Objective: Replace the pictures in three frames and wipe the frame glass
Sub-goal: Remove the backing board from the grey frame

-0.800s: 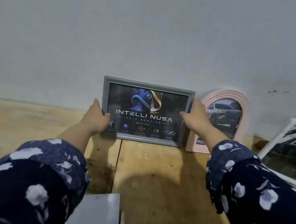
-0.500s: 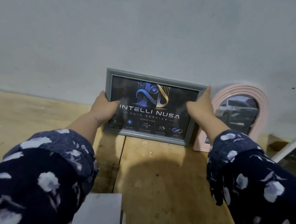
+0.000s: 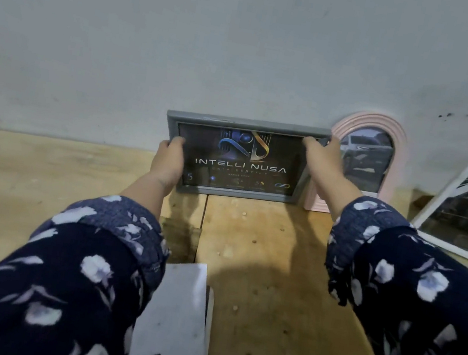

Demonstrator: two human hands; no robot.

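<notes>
A grey rectangular frame point(image 3: 247, 125) with a dark "INTELLI NUSA" picture stands on the wooden table against the wall, its top tilted toward me. My left hand point(image 3: 168, 159) grips its left edge, thumb on the glass. My right hand point(image 3: 325, 161) holds the upper right corner, fingers over the top edge. To the right stands a pink arched frame point(image 3: 397, 142) with a car picture, partly behind my right hand. Farther right a white frame point(image 3: 466, 211) leans back with a dark picture.
The wooden table point(image 3: 274, 260) is made of planks with a gap running toward me. A grey flat sheet point(image 3: 177, 315) lies at the near edge between my arms. The grey wall point(image 3: 248, 41) rises right behind the frames.
The grey frame's top has tipped forward from the wall. My right hand climbed from the right side to the upper right corner; my left hand slid higher on the left edge.
</notes>
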